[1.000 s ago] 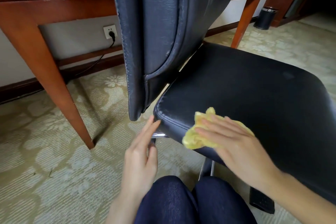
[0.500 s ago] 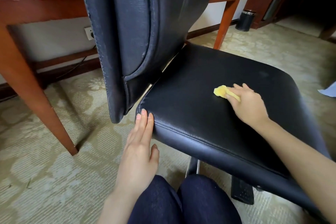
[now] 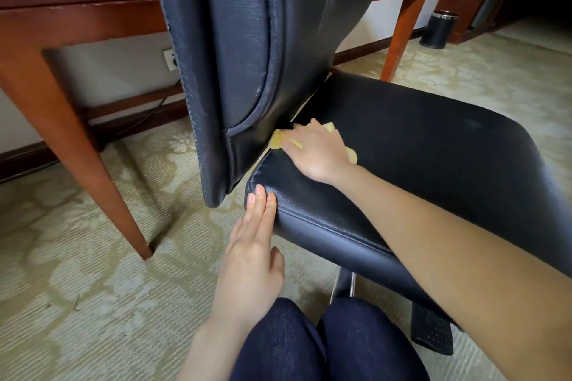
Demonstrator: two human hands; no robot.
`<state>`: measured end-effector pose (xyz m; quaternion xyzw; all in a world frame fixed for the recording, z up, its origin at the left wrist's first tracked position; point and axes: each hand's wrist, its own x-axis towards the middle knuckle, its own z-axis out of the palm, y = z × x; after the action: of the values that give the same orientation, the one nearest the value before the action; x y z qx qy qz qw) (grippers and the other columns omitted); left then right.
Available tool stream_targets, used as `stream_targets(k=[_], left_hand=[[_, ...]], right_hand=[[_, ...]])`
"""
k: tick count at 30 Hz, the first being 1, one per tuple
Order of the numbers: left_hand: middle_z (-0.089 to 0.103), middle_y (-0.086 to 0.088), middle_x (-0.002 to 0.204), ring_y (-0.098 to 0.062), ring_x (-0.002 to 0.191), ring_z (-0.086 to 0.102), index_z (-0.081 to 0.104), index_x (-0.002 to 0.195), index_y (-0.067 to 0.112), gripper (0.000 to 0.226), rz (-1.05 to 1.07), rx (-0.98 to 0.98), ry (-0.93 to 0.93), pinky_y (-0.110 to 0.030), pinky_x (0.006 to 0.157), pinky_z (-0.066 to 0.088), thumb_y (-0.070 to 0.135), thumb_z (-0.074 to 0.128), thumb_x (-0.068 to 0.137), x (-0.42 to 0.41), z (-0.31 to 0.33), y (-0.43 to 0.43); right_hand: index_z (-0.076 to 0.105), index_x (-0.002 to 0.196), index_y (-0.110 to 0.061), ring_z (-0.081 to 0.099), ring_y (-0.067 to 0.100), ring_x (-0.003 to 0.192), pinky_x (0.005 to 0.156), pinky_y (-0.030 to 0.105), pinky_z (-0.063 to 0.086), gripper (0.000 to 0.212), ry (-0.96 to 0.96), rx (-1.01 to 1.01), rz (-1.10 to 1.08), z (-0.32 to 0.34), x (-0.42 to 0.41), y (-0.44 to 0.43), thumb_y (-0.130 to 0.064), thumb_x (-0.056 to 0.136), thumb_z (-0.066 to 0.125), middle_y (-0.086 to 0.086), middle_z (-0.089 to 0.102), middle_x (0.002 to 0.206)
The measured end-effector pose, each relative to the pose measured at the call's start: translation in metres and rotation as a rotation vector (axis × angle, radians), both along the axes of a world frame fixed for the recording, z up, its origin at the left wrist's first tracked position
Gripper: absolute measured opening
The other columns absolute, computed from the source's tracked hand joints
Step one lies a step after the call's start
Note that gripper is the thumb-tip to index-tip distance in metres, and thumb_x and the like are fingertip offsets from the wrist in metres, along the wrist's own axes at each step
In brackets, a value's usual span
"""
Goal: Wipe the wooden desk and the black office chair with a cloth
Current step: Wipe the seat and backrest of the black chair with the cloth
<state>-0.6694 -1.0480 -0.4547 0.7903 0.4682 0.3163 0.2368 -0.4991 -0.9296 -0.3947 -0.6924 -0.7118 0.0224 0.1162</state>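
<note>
Pressing flat, the right hand (image 3: 315, 150) pins the yellow cloth (image 3: 276, 142) to the chair seat (image 3: 433, 145), having swept from mid-seat toward eleven o'clock, at the backrest (image 3: 247, 40) crease; the left hand (image 3: 253, 244), fingers straight, steadies the seat corner, so seat wiping looks nearly covered

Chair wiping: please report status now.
Right hand presses cloth on seat, beside backrest. Left hand flat on seat corner. Nothing in the way.
</note>
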Motion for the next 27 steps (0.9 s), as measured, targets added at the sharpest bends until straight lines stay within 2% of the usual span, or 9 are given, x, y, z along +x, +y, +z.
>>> stream_targets(k=[4, 7, 9, 14, 16, 19, 22, 24, 27], left_hand=[[-0.001, 0.027, 0.149, 0.017, 0.136, -0.006, 0.011, 0.144, 0.036, 0.085, -0.015, -0.036, -0.036, -0.022, 0.118, 0.007, -0.009, 0.049, 0.083, -0.007, 0.006, 0.002], [0.029, 0.021, 0.147, 0.023, 0.129, 0.016, 0.038, 0.142, 0.029, 0.073, 0.052, -0.027, -0.158, -0.005, 0.108, 0.015, -0.012, 0.047, 0.082, -0.013, 0.014, 0.005], [0.046, 0.014, 0.136, 0.020, 0.120, 0.031, 0.051, 0.134, 0.022, 0.065, 0.135, 0.028, -0.217, 0.003, 0.097, 0.021, -0.014, 0.046, 0.080, -0.013, 0.019, 0.005], [0.054, 0.010, 0.129, 0.009, 0.122, 0.043, 0.057, 0.124, 0.017, 0.056, 0.176, 0.164, -0.329, -0.007, 0.102, 0.030, -0.004, 0.039, 0.076, -0.003, 0.035, 0.000], [0.051, 0.010, 0.132, 0.007, 0.124, 0.042, 0.054, 0.124, 0.023, 0.051, 0.177, 0.171, -0.358, -0.009, 0.104, 0.030, -0.001, 0.040, 0.082, 0.005, 0.037, -0.002], [0.037, 0.010, 0.147, 0.004, 0.136, 0.029, 0.046, 0.137, 0.021, 0.044, 0.086, 0.069, -0.314, -0.012, 0.110, 0.021, 0.020, 0.037, 0.095, 0.022, 0.037, -0.007], [0.006, 0.017, 0.155, 0.007, 0.142, 0.000, 0.016, 0.150, 0.025, 0.055, -0.050, 0.031, -0.145, -0.012, 0.113, -0.002, 0.044, 0.024, 0.098, 0.035, 0.028, -0.014], [-0.007, 0.017, 0.156, 0.004, 0.142, -0.014, -0.003, 0.148, 0.030, 0.060, -0.088, 0.068, -0.018, -0.015, 0.112, -0.015, 0.054, 0.014, 0.095, 0.046, 0.023, -0.020], [-0.014, 0.016, 0.156, -0.004, 0.143, -0.018, -0.005, 0.148, 0.029, 0.060, -0.044, 0.145, 0.105, -0.019, 0.110, -0.019, 0.054, 0.010, 0.095, 0.057, 0.018, -0.029]], right_hand=[[0.051, 0.133, -0.031, 0.026, 0.024, 0.136, 0.106, 0.053, 0.021, 0.037, 0.023, 0.006, 0.127, -0.003, -0.018, -0.016, -0.037, 0.100, 0.036, -0.005, 0.045, 0.143], [0.048, 0.136, -0.032, 0.022, 0.023, 0.140, 0.110, 0.053, 0.014, 0.037, 0.083, 0.022, 0.222, -0.003, -0.017, -0.038, -0.035, 0.101, 0.039, -0.005, 0.042, 0.146], [0.046, 0.139, -0.032, 0.021, 0.023, 0.141, 0.109, 0.052, 0.015, 0.039, 0.063, 0.029, 0.304, -0.004, -0.019, -0.055, -0.035, 0.100, 0.041, -0.007, 0.040, 0.148], [0.042, 0.140, -0.036, 0.019, 0.016, 0.144, 0.115, 0.046, 0.016, 0.042, -0.022, 0.046, 0.328, -0.008, -0.019, -0.103, -0.036, 0.099, 0.043, -0.011, 0.032, 0.152], [0.047, 0.137, -0.034, 0.026, 0.016, 0.142, 0.114, 0.045, 0.021, 0.039, -0.023, 0.083, 0.300, -0.009, -0.018, -0.124, -0.033, 0.098, 0.044, -0.010, 0.036, 0.150], [0.060, 0.124, -0.031, 0.039, 0.018, 0.136, 0.107, 0.045, 0.036, 0.039, -0.100, 0.181, 0.218, -0.014, -0.013, -0.154, -0.030, 0.094, 0.037, -0.006, 0.049, 0.142], [0.061, 0.126, -0.027, 0.041, 0.017, 0.135, 0.106, 0.042, 0.038, 0.036, -0.155, 0.271, 0.144, -0.024, -0.002, -0.180, -0.028, 0.096, 0.040, -0.003, 0.052, 0.139], [0.058, 0.130, -0.024, 0.044, 0.017, 0.132, 0.106, 0.040, 0.039, 0.037, -0.145, 0.356, 0.049, -0.029, 0.015, -0.198, -0.025, 0.095, 0.045, -0.001, 0.054, 0.137], [0.060, 0.129, -0.018, 0.050, 0.018, 0.127, 0.105, 0.038, 0.042, 0.038, -0.144, 0.430, -0.086, -0.031, 0.040, -0.219, -0.019, 0.092, 0.052, 0.003, 0.057, 0.133]])
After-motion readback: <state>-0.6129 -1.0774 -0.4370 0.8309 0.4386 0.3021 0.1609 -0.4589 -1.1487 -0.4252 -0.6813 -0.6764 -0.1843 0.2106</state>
